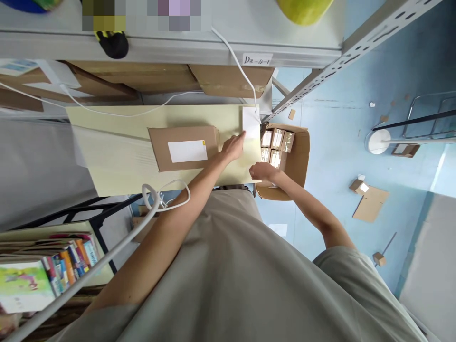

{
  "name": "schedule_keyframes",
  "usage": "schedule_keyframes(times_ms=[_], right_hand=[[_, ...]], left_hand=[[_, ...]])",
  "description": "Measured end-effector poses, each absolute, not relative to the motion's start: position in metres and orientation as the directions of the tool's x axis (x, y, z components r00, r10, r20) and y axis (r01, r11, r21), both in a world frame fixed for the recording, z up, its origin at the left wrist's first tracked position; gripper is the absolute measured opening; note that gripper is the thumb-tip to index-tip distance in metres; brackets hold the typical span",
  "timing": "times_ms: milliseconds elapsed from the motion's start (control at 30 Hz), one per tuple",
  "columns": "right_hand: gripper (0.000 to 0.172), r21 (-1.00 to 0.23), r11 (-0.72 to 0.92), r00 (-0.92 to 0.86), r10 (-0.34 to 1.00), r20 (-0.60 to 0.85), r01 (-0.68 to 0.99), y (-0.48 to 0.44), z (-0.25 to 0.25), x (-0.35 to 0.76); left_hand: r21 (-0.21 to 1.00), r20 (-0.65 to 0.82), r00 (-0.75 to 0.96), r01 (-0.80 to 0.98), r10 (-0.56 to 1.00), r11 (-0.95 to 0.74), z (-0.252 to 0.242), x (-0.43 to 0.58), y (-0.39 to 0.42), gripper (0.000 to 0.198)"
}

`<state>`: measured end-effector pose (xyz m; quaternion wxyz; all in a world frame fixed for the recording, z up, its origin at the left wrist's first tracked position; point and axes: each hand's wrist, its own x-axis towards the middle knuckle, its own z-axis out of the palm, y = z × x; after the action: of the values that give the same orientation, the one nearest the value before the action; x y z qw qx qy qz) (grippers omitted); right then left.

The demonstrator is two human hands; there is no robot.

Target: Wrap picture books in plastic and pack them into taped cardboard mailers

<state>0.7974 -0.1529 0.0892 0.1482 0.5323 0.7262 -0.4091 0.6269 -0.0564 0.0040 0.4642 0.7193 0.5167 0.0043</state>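
Observation:
My left hand [233,146] is over the table, just right of a brown cardboard box [160,147]. Its index finger stretches to the near edge of a white rectangular device [251,121] with a cable; the other fingers look curled. The box lies flat, with a white label [187,151] on its top. At the table's right edge is my right hand [262,171], its fingers curled closed; whatever they hold, if anything, is hidden. Beside and below that hand stands an open carton [298,154] with several small taped boxes [278,138] inside.
The pale yellow table [117,183] sits under a grey metal shelf [302,52] with cartons [231,80] behind. A white tube [107,256] crosses my left arm. Books [67,261] stand lower left. Flat cardboard [371,204] and a white round stool [378,141] are on the blue floor.

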Motion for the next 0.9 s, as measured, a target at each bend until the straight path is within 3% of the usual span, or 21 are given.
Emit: schedule_keyframes(times_ms=[67,133,233,333,700,900], right_hand=[[0.011,-0.57,-0.014,-0.415,0.67,-0.615,0.821,-0.14,0.101,0.796],[0.01,-0.716,-0.139,-0.338,0.81,-0.48,0.685,-0.123,0.113,0.795],[0.036,-0.836,-0.206,-0.082,0.955,-0.286,0.509,-0.099,0.125,0.789],[0.049,-0.888,-0.184,-0.013,0.978,-0.209,0.421,-0.085,0.135,0.773],[0.039,-0.915,-0.106,-0.085,0.985,-0.15,0.389,-0.075,0.178,0.677],[0.042,-0.912,-0.112,-0.081,0.984,-0.157,0.395,-0.073,0.181,0.628]], left_hand=[[0.786,-0.451,0.461,0.61,0.764,0.096,0.017,0.622,-0.062,0.05],[0.873,-0.449,0.468,0.411,0.761,0.262,0.036,0.605,-0.071,0.042],[0.822,-0.556,0.446,0.169,0.702,0.544,0.072,0.56,-0.09,0.067],[0.754,-0.59,0.459,0.018,0.664,0.657,0.11,0.508,-0.107,0.065],[0.879,-0.451,0.416,0.05,0.79,0.475,0.168,0.378,-0.121,0.042],[0.906,-0.397,0.442,0.047,0.804,0.421,0.185,0.327,-0.124,0.045]])
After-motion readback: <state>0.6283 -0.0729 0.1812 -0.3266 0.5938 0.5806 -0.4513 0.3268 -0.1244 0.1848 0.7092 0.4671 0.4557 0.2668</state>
